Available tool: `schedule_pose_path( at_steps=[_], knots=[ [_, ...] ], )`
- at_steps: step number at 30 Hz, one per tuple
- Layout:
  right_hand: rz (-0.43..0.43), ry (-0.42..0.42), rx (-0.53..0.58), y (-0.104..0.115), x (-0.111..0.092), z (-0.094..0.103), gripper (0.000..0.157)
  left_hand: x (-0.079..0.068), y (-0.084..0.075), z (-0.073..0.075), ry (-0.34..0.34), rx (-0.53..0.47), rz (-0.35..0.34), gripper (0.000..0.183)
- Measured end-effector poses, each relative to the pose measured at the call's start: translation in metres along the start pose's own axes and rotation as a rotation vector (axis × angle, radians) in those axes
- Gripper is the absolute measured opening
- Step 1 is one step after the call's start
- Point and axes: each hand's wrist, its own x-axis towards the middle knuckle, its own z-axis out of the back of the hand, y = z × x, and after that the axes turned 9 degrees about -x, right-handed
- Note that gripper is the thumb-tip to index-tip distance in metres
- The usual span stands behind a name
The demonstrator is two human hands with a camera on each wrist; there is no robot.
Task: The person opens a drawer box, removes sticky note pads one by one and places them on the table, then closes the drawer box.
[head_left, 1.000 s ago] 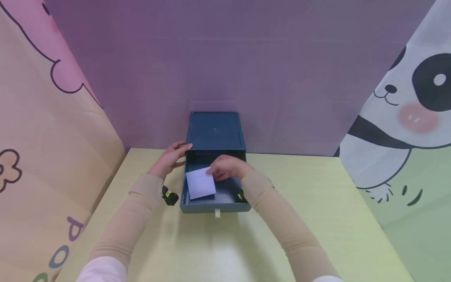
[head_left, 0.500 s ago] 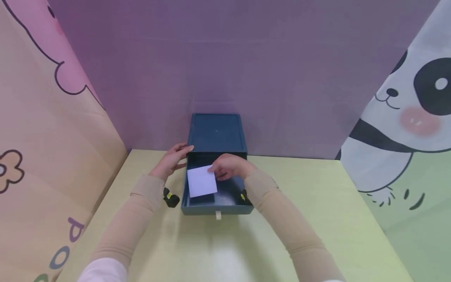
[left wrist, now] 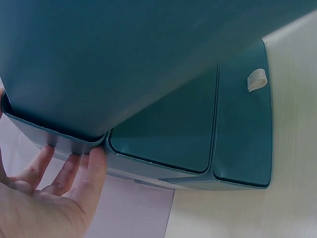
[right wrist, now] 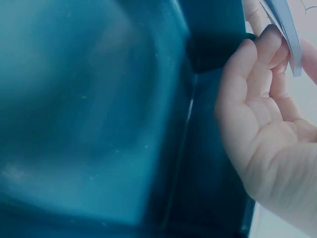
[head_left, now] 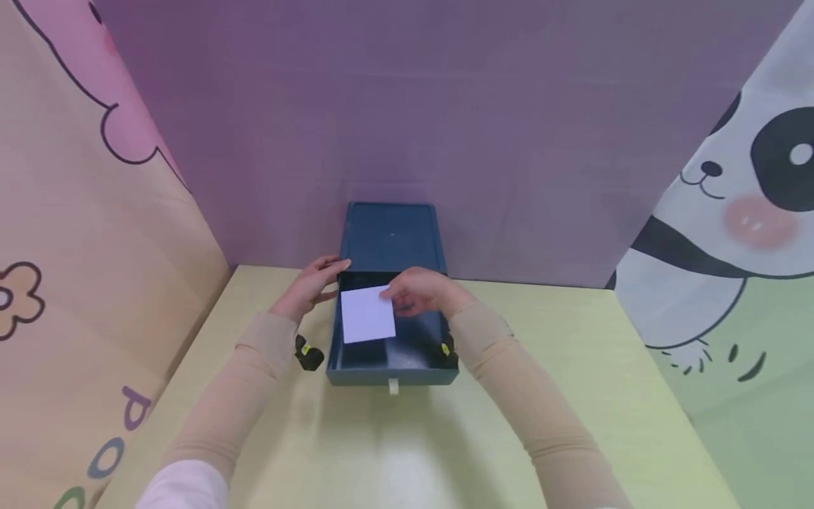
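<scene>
A dark blue drawer unit (head_left: 392, 239) stands against the back wall, its top drawer (head_left: 392, 377) pulled out. My left hand (head_left: 310, 288) rests on the unit's left side, thumb at the top edge. In the left wrist view, its fairly straight fingers (left wrist: 89, 181) touch the side wall. Above the open drawer, my right hand (head_left: 421, 291) pinches a white square notepad (head_left: 367, 315) by its upper right corner. Edge-on in the right wrist view, the notepad (right wrist: 289, 34) appears as a thin stack of sheets between fingers and thumb. The drawer floor under it shows bare.
Lower drawers (left wrist: 163, 134) of the unit are closed; one has a pale fabric pull tab (left wrist: 257, 80). A similar tab (head_left: 393, 386) hangs on the open drawer's front. The pale table (head_left: 540, 367) extends around the unit, with a purple cloth wall (head_left: 407, 106) behind.
My right hand has raised the notepad up and slightly back from the drawer floor, toward the unit. The left hand stays at the unit's side. The view shifts slightly.
</scene>
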Motion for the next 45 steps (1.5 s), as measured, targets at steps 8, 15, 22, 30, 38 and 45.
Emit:
schedule_pose_path(
  at_steps=[8,15,22,30,38,45],
  knots=[
    [0.012,-0.010,-0.033,0.000,-0.008,0.005,0.007,-0.002,0.001,0.001,0.021,-0.004,-0.001,0.074],
    [0.015,-0.005,-0.059,-0.002,-0.022,0.015,0.006,-0.001,0.006,0.000,0.025,-0.016,0.004,0.073],
    [0.028,-0.010,-0.061,-0.005,-0.026,0.025,0.007,0.001,0.005,0.001,0.007,-0.010,0.003,0.073],
    [0.046,-0.001,-0.006,-0.018,-0.027,0.037,0.014,0.001,0.005,0.002,0.000,-0.001,0.005,0.073],
    [0.079,-0.020,0.006,-0.025,-0.038,0.056,0.011,0.001,0.001,0.003,0.037,-0.003,-0.016,0.074],
    [0.083,-0.049,-0.045,-0.030,-0.045,0.077,0.018,0.000,-0.001,0.003,0.051,-0.025,-0.014,0.072]
  ],
)
